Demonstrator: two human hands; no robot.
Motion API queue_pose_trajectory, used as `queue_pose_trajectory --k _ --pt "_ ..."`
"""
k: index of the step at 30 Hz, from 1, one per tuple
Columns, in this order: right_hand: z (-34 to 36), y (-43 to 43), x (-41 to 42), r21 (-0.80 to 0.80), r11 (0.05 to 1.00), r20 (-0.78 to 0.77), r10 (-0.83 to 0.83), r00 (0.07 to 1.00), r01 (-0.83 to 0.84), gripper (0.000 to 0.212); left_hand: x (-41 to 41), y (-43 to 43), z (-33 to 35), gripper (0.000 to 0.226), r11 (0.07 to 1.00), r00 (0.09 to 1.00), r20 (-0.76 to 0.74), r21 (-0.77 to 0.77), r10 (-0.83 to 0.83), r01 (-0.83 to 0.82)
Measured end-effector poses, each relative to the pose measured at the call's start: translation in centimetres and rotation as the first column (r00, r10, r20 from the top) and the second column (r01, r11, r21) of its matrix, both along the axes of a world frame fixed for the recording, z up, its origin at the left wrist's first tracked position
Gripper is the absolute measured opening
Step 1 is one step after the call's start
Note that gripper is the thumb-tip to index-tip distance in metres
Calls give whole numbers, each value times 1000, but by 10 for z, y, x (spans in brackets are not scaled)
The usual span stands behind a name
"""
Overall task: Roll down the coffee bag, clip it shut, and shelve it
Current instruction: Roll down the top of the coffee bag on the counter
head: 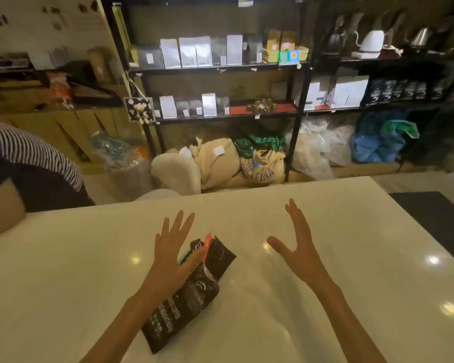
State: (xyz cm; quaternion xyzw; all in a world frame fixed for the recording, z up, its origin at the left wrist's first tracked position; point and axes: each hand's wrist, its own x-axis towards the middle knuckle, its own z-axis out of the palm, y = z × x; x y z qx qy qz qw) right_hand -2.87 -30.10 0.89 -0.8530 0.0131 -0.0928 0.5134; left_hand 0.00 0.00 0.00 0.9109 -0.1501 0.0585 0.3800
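A black coffee bag (194,292) with white print lies flat on the white table (325,231), its top end pointing away from me. An orange clip (207,241) shows at the bag's far end, beside my left thumb. My left hand (171,255) hovers over the bag's left side with fingers spread, partly hiding it. My right hand (298,247) is raised to the right of the bag, open, palm turned inward, holding nothing. The black metal shelves (220,68) with rows of bags stand behind the table.
A person in a striped top (29,163) leans at the table's left edge. Burlap sacks (236,161) and plastic bags (378,142) sit on the floor under the shelves. Kettles (372,43) stand on the upper right shelf. A dark mat (435,218) lies at right.
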Motion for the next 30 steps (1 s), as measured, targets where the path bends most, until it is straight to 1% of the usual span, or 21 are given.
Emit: queue_pose_trajectory --k 3,5,7,8,10,11,13,15,16,17,18,19,21,22,23,24,26,28,30 --pt "-28 9 -12 41 999 -74 -18 997 22 92 -13 10 -16 84 996 992 -119 75 48 -40" --pt "-44 13 -20 73 996 -99 -35 994 42 91 -22 16 -22 81 997 979 -190 36 72 -66" --pt "-49 19 -24 63 996 -104 -50 993 57 88 -26 25 -23 71 990 965 -222 -4 140 -144" --pt "-47 24 -25 80 996 -106 -42 994 50 84 -26 31 -23 67 981 957 -221 5 188 -192" --pt "-48 36 -25 143 987 -138 -53 989 73 77 -26 43 -28 63 963 941 -206 84 267 -255" --pt "-48 46 -24 166 982 -161 -63 985 90 72 -28 48 -30 66 959 940 -203 129 275 -253" --pt "-48 67 -18 225 968 -237 -59 970 113 60 -32 54 -36 76 958 941 -230 199 249 -205" --pt "-53 87 -10 292 953 -339 26 941 79 36 -39 54 -43 80 957 950 -226 244 216 -159" --pt "-55 97 -6 332 942 -368 82 926 49 22 -43 52 -46 82 957 958 -211 256 195 -138" --pt "-57 105 -4 373 927 -387 114 915 42 13 -47 49 -47 84 959 963 -206 258 173 -117" --pt "-59 110 -2 414 908 -392 115 913 63 10 -51 44 -47 82 964 966 -208 245 156 -103" --pt "-62 108 0 454 884 -385 87 919 107 11 -54 38 -47 76 972 966 -218 214 143 -95" --pt "-60 101 5 550 817 -337 26 941 174 16 -58 26 -42 45 989 950 -280 91 135 -113" --pt "-57 95 7 589 783 -323 2 946 200 18 -59 19 -41 31 993 936 -333 18 114 -115" --pt "-52 88 8 616 755 -318 -26 948 227 20 -60 10 -39 23 992 914 -396 -51 86 -116" --pt "-46 82 9 623 739 -316 -63 947 258 20 -61 0 -38 21 985 888 -457 -121 57 -125" --pt "-32 73 9 607 731 -300 -154 941 313 17 -63 -23 -37 24 960 839 -544 -244 -21 -134" --pt "-21 66 7 583 723 -275 -254 927 371 15 -64 -48 -36 27 933 811 -576 -338 -105 -119" --pt "-13 58 3 569 723 -248 -303 920 392 18 -63 -72 -36 29 895 786 -588 -433 -192 -105"
